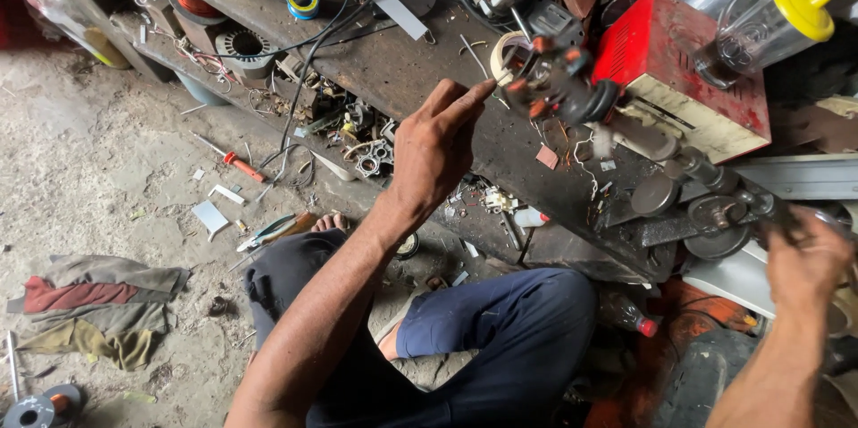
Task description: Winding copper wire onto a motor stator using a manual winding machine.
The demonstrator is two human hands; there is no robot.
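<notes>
Left hand (435, 149) was raised over the bench (402, 71), fingers extended, fingertips touching a black motor part (559, 84) with orange terminals; whether they pinched it could not be told. The part sat blurred, just left of the red box (679, 62), a roll of pale tape (508, 51) at its left edge.

Right hand (807, 263) was below and right of the red box, fingers curled at a dark assembly of round metal discs (706, 205); blurred, so the grasp could not be told.

A clear jar with a yellow lid (769, 26) lay tilted against the box's upper right; its contents could not be made out.

Well left of the box: blue-yellow tape roll (302, 1) on the bench, orange-handled screwdriver (234, 160) on the floor, rags (89, 307) farther down-left.
</notes>
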